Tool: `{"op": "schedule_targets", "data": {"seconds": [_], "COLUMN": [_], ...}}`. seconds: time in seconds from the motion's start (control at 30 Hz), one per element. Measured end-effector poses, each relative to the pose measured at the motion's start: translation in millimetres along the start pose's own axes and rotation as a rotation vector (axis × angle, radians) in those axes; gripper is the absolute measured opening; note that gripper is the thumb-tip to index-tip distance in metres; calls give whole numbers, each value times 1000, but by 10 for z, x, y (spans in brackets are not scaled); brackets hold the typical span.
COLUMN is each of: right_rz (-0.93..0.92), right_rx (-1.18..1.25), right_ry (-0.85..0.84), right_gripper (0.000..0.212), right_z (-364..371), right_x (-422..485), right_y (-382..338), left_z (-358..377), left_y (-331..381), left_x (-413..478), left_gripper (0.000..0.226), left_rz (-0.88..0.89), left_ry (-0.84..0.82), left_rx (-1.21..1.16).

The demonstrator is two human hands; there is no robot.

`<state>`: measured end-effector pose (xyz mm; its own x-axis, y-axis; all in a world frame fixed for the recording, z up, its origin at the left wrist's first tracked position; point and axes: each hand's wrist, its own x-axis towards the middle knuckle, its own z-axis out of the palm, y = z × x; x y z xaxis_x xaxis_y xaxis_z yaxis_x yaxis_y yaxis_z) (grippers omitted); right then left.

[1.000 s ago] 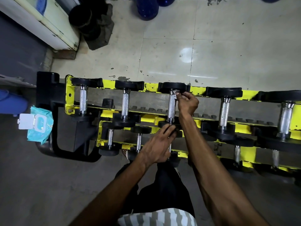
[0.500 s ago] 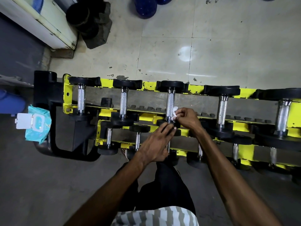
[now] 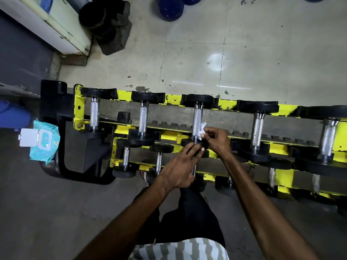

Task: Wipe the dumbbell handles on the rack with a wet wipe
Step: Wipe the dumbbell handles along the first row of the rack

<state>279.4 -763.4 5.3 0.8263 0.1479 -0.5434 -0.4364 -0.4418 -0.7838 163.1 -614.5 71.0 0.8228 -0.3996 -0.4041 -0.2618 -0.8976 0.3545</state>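
Observation:
A yellow and black rack (image 3: pixel 227 106) holds two rows of black dumbbells with knurled steel handles. My right hand (image 3: pixel 216 138) pinches a small white wet wipe (image 3: pixel 203 128) against the right side of the near end of the third upper dumbbell's handle (image 3: pixel 197 121). My left hand (image 3: pixel 180 168) rests with fingers spread on that dumbbell's near black head (image 3: pixel 204 143), above the lower row. The other upper handles (image 3: pixel 143 119) stand bare.
A teal wet-wipe pack (image 3: pixel 42 141) with its white lid flipped open lies on the black rack foot (image 3: pixel 56 109) at the left. Blue containers (image 3: pixel 170 8) and a dark sack (image 3: pixel 112 27) stand on the tiled floor beyond the rack. My legs are right below it.
My right hand slid the wipe from the far end of the third handle down to its near end. My left hand stayed on the near head.

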Motion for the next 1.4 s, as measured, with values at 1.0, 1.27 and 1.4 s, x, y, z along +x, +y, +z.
{"op": "schedule_targets", "data": {"seconds": [1.0,1.27,1.4], "right_rz": [305,-258,-613], "right_rx": [596,239,-161], "right_ry": [71,386,328], "right_gripper": [23,21,22], "right_z": [176,211,203], "right_x": [530,179,135], "right_y": [-427,-436,-439], "left_z": [-24,5,-3], "left_y": [17,36,47], "left_x": [-12,-5,-6], "left_gripper": [94,94,90], "left_rz": [-5,-13,-24], "left_ry": [8,16,22], "left_rx": [22,-9,-23]}}
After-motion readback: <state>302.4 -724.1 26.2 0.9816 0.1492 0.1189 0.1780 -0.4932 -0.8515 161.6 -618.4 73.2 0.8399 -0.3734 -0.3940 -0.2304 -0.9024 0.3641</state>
